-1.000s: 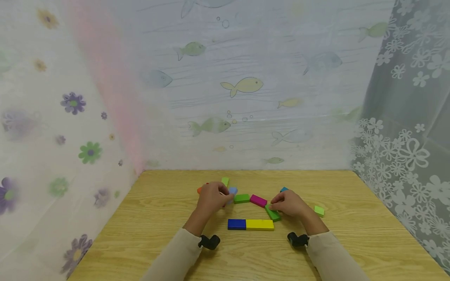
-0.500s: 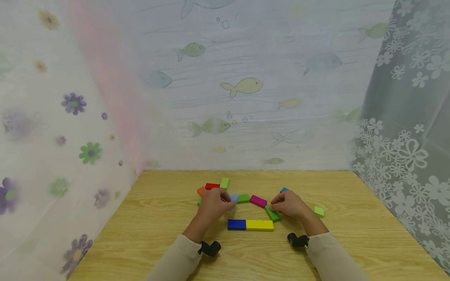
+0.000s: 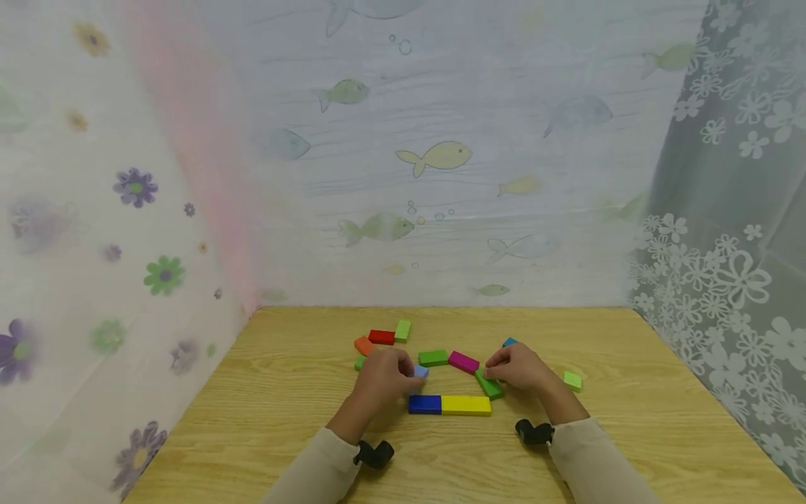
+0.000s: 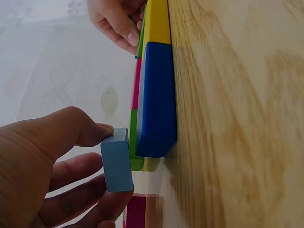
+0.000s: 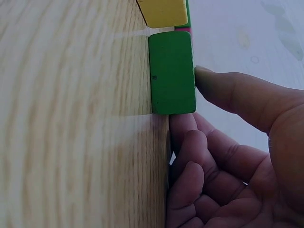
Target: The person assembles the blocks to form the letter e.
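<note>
Light-blue block [image 4: 118, 165] pinched in the left hand [image 3: 382, 379], dark-blue block [image 3: 425, 404] and yellow block [image 3: 466, 405] to the near right of that grip, slanted green block [image 5: 172, 73] held by the right hand [image 3: 521, 365], wooden counter [image 3: 283, 392] below both.

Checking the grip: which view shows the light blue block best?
Left wrist: the light blue block looks large, pinched by the left hand. The head view shows it small, partly hidden; the right wrist shows none.
</note>
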Action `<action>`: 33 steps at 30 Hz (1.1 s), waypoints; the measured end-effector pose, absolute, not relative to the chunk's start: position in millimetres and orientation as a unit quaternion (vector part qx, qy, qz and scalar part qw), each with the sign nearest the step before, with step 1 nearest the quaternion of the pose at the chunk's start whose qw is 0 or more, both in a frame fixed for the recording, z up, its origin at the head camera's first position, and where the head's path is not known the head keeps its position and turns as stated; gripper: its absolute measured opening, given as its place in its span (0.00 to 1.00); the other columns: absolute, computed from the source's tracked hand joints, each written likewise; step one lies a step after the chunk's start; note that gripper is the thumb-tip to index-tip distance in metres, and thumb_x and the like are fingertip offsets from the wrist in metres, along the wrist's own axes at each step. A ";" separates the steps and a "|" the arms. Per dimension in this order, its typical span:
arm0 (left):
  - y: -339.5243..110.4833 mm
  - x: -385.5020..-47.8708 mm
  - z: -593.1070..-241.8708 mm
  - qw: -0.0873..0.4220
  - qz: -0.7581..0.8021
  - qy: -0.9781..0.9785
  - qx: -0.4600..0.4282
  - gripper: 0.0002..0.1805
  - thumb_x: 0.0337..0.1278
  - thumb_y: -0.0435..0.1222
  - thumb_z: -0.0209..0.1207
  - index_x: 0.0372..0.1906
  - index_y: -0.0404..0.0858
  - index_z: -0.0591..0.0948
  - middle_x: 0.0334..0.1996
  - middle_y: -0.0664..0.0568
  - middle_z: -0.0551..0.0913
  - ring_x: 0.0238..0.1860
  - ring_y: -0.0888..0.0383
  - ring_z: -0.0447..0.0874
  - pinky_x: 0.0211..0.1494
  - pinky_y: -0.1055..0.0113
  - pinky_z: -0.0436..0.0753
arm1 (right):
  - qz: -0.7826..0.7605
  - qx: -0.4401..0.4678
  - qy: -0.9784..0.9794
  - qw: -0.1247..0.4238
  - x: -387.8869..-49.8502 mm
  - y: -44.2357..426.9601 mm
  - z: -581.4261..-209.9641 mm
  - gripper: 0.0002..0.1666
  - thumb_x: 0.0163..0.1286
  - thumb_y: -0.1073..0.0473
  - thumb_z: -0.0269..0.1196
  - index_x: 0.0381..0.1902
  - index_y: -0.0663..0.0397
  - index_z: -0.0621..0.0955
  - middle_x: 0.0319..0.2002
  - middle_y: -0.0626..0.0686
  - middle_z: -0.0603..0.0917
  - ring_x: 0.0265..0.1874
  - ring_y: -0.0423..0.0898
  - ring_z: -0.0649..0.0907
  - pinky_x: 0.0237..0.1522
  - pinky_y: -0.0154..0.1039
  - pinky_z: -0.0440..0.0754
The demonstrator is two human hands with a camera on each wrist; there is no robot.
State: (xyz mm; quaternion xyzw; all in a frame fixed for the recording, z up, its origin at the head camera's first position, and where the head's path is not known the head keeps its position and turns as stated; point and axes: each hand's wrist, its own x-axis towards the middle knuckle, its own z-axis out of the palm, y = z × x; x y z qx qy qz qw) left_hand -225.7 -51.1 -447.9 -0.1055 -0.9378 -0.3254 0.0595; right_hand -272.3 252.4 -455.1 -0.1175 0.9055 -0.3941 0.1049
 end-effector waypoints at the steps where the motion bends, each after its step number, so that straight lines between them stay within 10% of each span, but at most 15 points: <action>1: -51.3 -225.9 -448.8 0.060 -0.323 -0.938 -0.106 0.13 0.54 0.47 0.76 0.25 0.49 0.82 0.24 0.61 0.79 0.27 0.60 0.75 0.31 0.67 0.77 | -0.394 -0.116 0.906 0.105 -272.5 252.6 -455.7 0.18 0.67 0.53 0.73 0.49 0.60 0.88 0.45 0.54 0.86 0.43 0.48 0.83 0.45 0.44 0.84; 33: -67.5 -242.0 -464.8 0.098 -0.322 -0.940 -0.053 0.10 0.51 0.43 0.78 0.25 0.48 0.87 0.24 0.62 0.83 0.25 0.62 0.77 0.27 0.67 0.77 | -0.398 -0.126 0.903 0.104 -269.7 253.8 -452.2 0.18 0.68 0.54 0.72 0.49 0.61 0.87 0.45 0.55 0.86 0.42 0.48 0.83 0.43 0.45 0.84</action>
